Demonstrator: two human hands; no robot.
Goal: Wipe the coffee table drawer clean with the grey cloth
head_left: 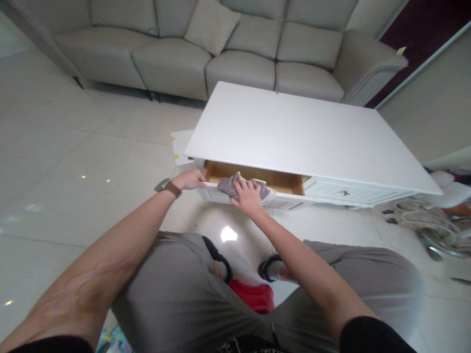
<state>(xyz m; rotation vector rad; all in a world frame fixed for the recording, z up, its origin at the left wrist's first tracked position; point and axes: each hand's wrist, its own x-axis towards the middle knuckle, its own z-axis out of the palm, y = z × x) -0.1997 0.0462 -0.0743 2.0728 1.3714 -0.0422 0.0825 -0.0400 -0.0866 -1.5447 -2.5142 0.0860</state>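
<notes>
A white coffee table has its left drawer pulled out, and bare wood shows inside. My left hand, with a watch on the wrist, grips the left end of the drawer front, fingers bent over its top edge. On the top edge of the drawer front, near its middle, lies a crumpled purple-grey cloth. My right hand is closed on this cloth and presses it against the edge.
A grey sofa stands behind the table. The right drawer is closed. A red object lies on the floor between my feet. Coiled hoses or cables lie at the right.
</notes>
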